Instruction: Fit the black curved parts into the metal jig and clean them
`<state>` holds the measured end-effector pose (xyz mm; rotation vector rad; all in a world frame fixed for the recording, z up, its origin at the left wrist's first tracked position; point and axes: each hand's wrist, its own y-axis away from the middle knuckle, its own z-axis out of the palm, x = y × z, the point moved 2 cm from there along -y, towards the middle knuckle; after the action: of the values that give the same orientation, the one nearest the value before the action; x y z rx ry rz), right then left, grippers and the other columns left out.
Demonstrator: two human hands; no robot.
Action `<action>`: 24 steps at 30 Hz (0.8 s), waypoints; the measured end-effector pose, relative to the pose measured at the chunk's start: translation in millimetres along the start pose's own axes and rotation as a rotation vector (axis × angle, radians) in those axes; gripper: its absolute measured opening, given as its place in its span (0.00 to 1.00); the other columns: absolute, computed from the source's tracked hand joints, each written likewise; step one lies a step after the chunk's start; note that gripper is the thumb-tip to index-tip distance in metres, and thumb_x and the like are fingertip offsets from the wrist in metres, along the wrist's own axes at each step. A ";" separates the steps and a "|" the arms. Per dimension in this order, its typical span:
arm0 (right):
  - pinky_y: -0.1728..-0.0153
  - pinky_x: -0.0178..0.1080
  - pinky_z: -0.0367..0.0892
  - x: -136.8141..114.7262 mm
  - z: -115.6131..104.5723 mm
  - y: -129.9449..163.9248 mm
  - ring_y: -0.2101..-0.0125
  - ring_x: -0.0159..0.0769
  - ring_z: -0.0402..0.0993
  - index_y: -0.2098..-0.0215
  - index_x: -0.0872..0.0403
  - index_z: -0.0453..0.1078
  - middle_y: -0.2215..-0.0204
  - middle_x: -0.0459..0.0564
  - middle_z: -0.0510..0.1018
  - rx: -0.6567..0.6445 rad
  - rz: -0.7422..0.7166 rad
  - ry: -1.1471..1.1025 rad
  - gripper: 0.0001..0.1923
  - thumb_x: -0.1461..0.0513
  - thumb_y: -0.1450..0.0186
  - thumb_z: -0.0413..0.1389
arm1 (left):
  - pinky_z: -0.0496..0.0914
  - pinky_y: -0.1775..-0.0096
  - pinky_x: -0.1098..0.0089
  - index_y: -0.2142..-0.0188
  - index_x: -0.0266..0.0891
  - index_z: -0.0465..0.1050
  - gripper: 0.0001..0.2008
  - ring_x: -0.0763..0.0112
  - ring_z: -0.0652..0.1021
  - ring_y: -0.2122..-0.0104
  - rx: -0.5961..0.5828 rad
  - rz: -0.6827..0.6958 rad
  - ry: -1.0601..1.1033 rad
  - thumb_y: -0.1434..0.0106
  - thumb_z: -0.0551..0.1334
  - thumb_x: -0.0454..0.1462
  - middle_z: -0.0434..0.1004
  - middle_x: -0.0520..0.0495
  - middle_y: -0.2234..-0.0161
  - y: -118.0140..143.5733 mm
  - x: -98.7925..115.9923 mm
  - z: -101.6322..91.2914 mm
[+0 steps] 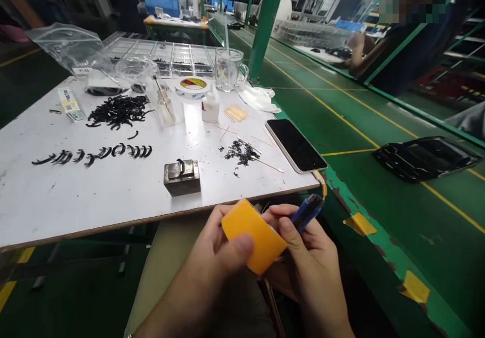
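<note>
My left hand (215,257) grips an orange block (254,234) between thumb and fingers, below the near edge of the white table (76,196). My right hand (306,262) touches the block's right side and holds a blue utility knife (306,211) that points up and to the right. On the table just above my hands stands a small grey metal block (182,176) with a black curved part on top. A row of black curved parts (94,153) lies to its left, and a pile of them (119,110) sits farther back.
A phone (295,145) lies at the table's right edge, near wooden sticks (235,113) and black scraps (240,152). Further back are a glue bottle (210,106), tape roll (192,86), glass mug (228,69), plastic bags (71,50) and a parts tray (174,57). A green conveyor (379,186) carries a black tray (424,157). Other people work beyond.
</note>
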<state>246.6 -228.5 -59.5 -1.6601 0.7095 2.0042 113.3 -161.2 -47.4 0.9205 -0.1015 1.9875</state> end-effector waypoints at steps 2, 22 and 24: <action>0.75 0.33 0.73 -0.5 -1.2 1.0 0.74 0.34 0.76 0.63 0.48 0.78 0.71 0.48 0.82 0.004 0.076 -0.034 0.12 0.50 0.37 0.64 | 0.73 0.55 0.75 0.47 0.43 0.68 0.27 0.69 0.79 0.54 0.076 0.052 -0.130 0.44 0.75 0.38 0.77 0.48 0.52 5.0 -0.7 1.6; 0.65 0.34 0.71 -10.8 10.0 5.9 0.68 0.32 0.76 0.61 0.45 0.79 0.67 0.44 0.80 -0.363 0.139 -0.002 0.09 0.53 0.39 0.67 | 0.80 0.61 0.71 0.40 0.50 0.64 0.28 0.61 0.83 0.59 0.128 0.392 -0.604 0.37 0.69 0.45 0.80 0.44 0.52 21.1 10.7 -21.5; 0.69 0.31 0.69 -15.2 12.5 3.3 0.71 0.30 0.73 0.64 0.47 0.79 0.70 0.43 0.78 -0.402 0.148 0.026 0.09 0.53 0.40 0.67 | 0.80 0.60 0.70 0.38 0.51 0.63 0.32 0.59 0.83 0.57 0.116 0.482 -0.799 0.39 0.71 0.46 0.77 0.43 0.48 22.2 13.3 -24.0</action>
<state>237.8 -223.3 -42.4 -1.9036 0.4692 2.3542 78.6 -154.9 -50.0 1.8589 -0.7174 1.9281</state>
